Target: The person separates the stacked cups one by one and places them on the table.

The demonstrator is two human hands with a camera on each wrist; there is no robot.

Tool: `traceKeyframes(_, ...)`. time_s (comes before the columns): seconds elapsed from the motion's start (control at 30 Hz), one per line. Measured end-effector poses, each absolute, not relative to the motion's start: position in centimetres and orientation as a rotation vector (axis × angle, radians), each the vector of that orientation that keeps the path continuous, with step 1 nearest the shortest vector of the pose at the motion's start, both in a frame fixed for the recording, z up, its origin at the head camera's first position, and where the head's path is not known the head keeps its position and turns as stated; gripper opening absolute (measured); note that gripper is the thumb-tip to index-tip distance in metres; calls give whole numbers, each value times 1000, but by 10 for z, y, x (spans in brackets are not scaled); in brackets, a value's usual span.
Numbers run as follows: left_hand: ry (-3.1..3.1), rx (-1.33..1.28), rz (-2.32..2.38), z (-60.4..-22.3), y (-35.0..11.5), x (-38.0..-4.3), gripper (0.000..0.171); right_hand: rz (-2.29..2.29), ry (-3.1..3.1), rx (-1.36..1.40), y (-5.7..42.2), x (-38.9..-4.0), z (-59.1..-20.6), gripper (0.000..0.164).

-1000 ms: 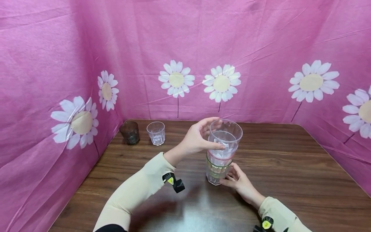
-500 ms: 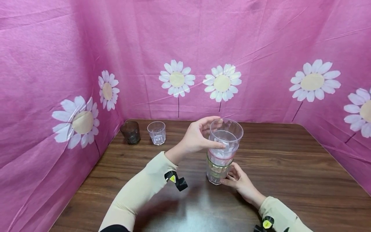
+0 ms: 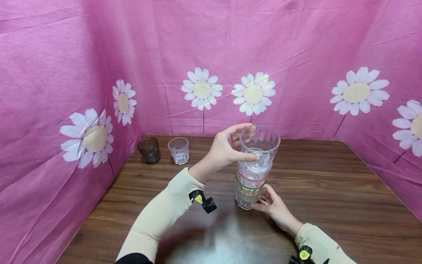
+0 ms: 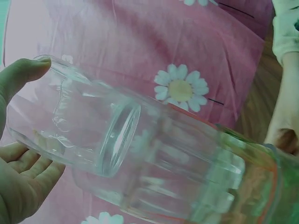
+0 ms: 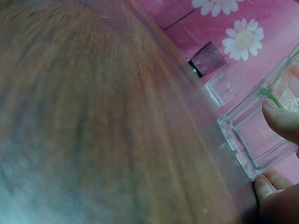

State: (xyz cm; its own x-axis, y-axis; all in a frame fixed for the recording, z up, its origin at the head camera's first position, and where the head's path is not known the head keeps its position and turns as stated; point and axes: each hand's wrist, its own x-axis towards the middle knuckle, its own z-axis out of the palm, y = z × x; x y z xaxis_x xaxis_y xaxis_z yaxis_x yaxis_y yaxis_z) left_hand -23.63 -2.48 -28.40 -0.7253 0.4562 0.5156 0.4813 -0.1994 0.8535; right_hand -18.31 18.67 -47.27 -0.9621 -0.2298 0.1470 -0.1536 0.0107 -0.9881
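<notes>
Clear faceted plastic cups stand nested in an upright stack at the middle of the table. My left hand grips the top clear cup near its rim, thumb in front and fingers behind. In the left wrist view the base of that top cup sits partly inside the cup below. Lower in the stack are a cup with a red rim and one with a green rim. My right hand holds the bottom clear cup low on its right side, its base on the table.
A dark smoky cup and a short clear cup stand upright at the back left of the brown wooden table. Pink cloth with printed daisies walls the table at the back and sides.
My left hand has raised the top clear cup slightly, so it stands higher out of the stack. The right hand and the lower cups have stayed in place.
</notes>
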Motion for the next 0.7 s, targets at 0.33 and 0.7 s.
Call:
traceKeyframes(0.33,-1915,-1117,-2145,-268,-28,-234,77,-2123,2204,-406,187,-184,-474,58)
traceKeyframes(0.7,-1787,-1119,-2131,-255,-40,-238,81,-2138,2202,-440,186,-183,-475,57)
